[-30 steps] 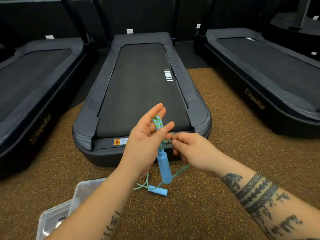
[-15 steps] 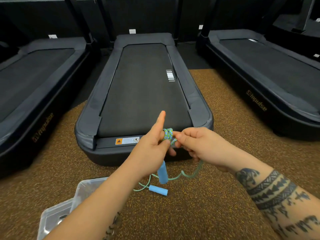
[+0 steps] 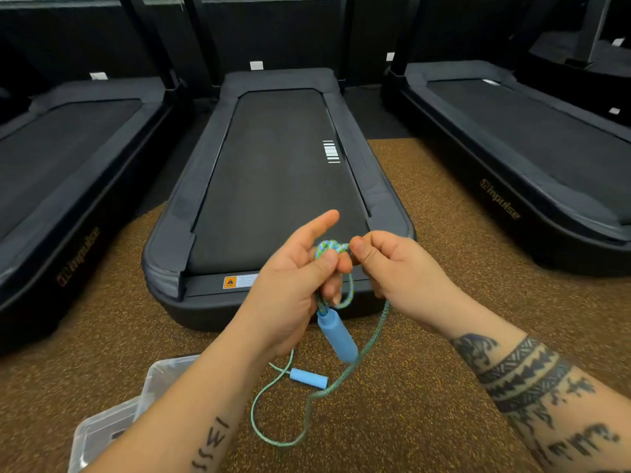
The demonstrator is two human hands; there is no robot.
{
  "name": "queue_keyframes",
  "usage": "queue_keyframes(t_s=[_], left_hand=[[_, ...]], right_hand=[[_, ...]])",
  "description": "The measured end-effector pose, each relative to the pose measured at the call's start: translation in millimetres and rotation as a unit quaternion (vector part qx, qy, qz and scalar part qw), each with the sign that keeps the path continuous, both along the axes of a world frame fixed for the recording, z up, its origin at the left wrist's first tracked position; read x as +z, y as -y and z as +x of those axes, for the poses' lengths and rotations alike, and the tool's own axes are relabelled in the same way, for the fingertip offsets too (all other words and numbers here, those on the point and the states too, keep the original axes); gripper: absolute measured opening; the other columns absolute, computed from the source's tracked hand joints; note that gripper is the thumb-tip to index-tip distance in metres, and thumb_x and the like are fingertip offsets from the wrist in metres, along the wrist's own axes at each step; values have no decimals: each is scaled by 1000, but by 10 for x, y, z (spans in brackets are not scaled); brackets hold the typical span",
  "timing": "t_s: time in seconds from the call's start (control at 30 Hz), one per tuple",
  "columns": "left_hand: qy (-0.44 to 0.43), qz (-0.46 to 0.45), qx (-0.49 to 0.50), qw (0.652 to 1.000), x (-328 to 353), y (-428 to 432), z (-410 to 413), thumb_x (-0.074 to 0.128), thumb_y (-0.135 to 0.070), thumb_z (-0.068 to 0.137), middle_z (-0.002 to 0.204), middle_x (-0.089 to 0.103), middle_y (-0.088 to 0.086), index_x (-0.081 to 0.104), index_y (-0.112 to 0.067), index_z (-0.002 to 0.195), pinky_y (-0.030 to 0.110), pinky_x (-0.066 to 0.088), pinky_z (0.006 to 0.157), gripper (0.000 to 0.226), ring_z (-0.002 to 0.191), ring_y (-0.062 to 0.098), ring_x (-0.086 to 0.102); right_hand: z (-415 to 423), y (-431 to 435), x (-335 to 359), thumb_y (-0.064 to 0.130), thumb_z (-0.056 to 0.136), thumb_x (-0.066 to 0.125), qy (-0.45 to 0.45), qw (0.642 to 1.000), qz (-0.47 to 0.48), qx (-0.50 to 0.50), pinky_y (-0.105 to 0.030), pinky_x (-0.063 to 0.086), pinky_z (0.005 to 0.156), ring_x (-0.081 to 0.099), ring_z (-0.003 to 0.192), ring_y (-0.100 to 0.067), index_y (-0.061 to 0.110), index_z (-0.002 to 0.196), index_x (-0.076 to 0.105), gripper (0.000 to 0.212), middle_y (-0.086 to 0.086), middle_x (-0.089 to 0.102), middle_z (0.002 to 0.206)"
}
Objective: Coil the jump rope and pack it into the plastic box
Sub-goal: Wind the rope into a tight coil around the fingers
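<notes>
now left hand (image 3: 290,295) and right hand (image 3: 403,271) pinch the jump rope (image 3: 329,247), handle (image 3: 338,339) hanging lengthwise downward.

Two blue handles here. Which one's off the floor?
The hanging handle: it dangles tilted below the left hand, from the rope wound on its fingers. The other handle lies flat on the carpet.

Right of the plastic box (image 3: 102,428), a slack loop of rope (image 3: 280,444) and a blue handle (image 3: 309,377) lie across the floor (image 3: 426,404); farther right it is open. Beyond the box, a treadmill (image 3: 273,182) blocks the way.
</notes>
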State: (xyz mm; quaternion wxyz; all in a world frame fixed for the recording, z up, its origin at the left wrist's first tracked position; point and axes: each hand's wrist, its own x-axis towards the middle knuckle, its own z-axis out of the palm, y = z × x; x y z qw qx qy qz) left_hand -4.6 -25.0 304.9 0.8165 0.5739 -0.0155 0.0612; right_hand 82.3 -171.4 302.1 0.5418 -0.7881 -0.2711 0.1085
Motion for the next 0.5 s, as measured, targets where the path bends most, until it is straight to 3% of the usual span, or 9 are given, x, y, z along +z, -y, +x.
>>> queue_keyframes(t_s=[0.13,0.27,0.37,0.5], left_hand=[[12,-93,-38,995,62,-8,-29,53,-3,88,80,65,5,50,-16,141,23,43,53,55,62,14,57],[32,-136,-20,990,63,-5,-14,52,6,88,101,72,11,51,-18,138,26,54,64,55,79,24,72],[41,-100,24,994,51,-45,12,48,16,88,129,68,13,50,-23,140,30,59,79,65,103,32,72],[45,0,66,997,15,-68,7,50,17,83,137,63,4,54,-28,133,35,55,94,67,119,30,66]], right_hand=[[-31,-24,-35,60,85,44,-4,1000,-2,-3,-45,38,59,40,57,-14,14,82,56,48,8,44,57],[-126,-78,-139,39,92,49,-98,994,11,39,-40,29,55,35,58,-21,9,85,58,32,-8,43,64],[-155,-93,-196,35,100,46,-114,991,-3,75,-33,28,50,36,52,-15,6,95,60,32,0,43,58],[-183,-72,-191,26,103,43,-122,986,-35,112,-33,30,51,36,50,-14,15,89,62,26,1,43,59]])
